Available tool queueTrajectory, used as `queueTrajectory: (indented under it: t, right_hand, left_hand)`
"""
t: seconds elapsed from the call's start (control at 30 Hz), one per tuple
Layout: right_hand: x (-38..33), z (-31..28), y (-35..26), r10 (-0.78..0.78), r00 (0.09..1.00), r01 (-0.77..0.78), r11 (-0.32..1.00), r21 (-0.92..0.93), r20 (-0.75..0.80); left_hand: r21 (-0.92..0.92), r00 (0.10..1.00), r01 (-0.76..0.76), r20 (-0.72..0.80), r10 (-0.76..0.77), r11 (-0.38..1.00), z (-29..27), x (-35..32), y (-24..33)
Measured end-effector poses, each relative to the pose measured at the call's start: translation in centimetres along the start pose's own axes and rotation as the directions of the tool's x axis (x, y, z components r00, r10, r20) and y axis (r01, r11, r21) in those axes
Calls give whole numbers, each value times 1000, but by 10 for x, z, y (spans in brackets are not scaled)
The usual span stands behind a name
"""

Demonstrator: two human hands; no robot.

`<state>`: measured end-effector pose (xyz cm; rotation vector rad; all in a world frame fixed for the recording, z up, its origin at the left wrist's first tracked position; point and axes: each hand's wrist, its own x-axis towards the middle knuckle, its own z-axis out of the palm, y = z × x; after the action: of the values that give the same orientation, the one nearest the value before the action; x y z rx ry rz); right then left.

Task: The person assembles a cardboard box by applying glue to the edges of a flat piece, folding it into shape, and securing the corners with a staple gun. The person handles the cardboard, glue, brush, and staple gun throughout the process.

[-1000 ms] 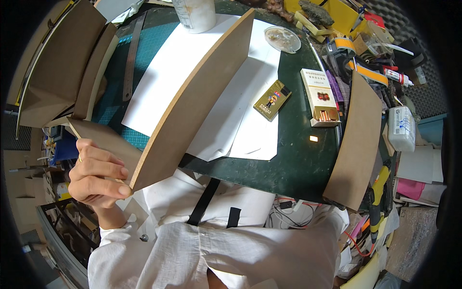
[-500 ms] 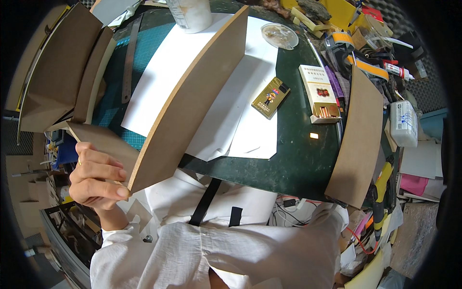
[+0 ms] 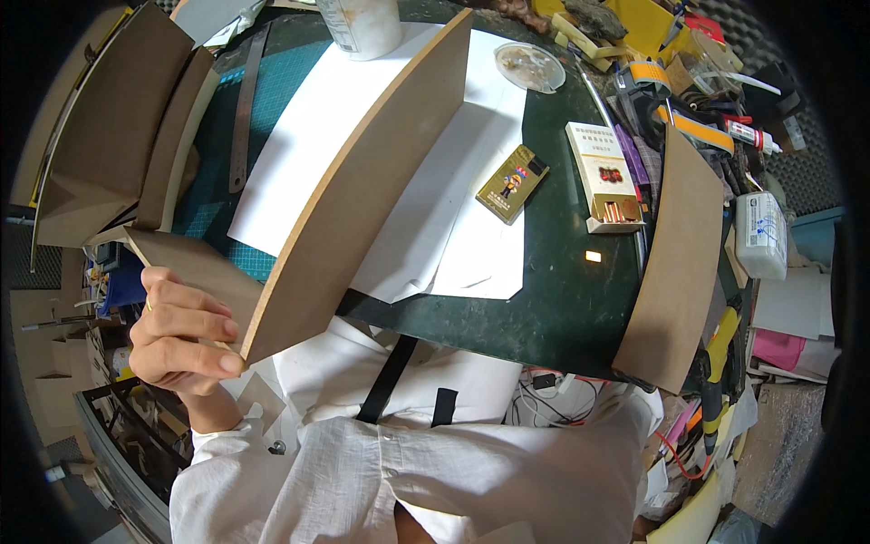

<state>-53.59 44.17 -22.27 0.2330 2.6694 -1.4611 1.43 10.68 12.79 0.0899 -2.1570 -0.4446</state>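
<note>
**Steadying the brown boards over the counter**

The left hand (image 3: 181, 340), at about 8 o'clock, pinches the near corner where a long brown board (image 3: 362, 181) meets a smaller brown panel (image 3: 195, 267); fingers curl under, thumb on the edge. The board slants up toward 12 o'clock above the white paper sheets (image 3: 308, 145) on the dark counter (image 3: 562, 299). The right hand is out of view. Good handling likely means gripping firmly at that corner and keeping the far end clear of the white jar (image 3: 362, 23).

The long brown board (image 3: 362, 181) hides part of the white paper (image 3: 308, 136); the right hand is out of sight.
</note>
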Motion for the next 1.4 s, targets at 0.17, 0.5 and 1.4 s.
queueTrajectory:
  t: [0.17,0.5,1.4]
  right_hand:
    - [0,4,-3,-2,1000,2,1000,8,8]
    - [-1,10,-9,-5,999,5,1000,18,32]
    - [-16,-15,0,115,986,-144,952,271,122]
  left_hand:
    - [-8,1000,0,11,0,1000,0,1,-1]
    - [-15,1000,1,19,-1,1000,-1,0,-2]
    - [-25,1000,6,25,-6,1000,3,14,5]
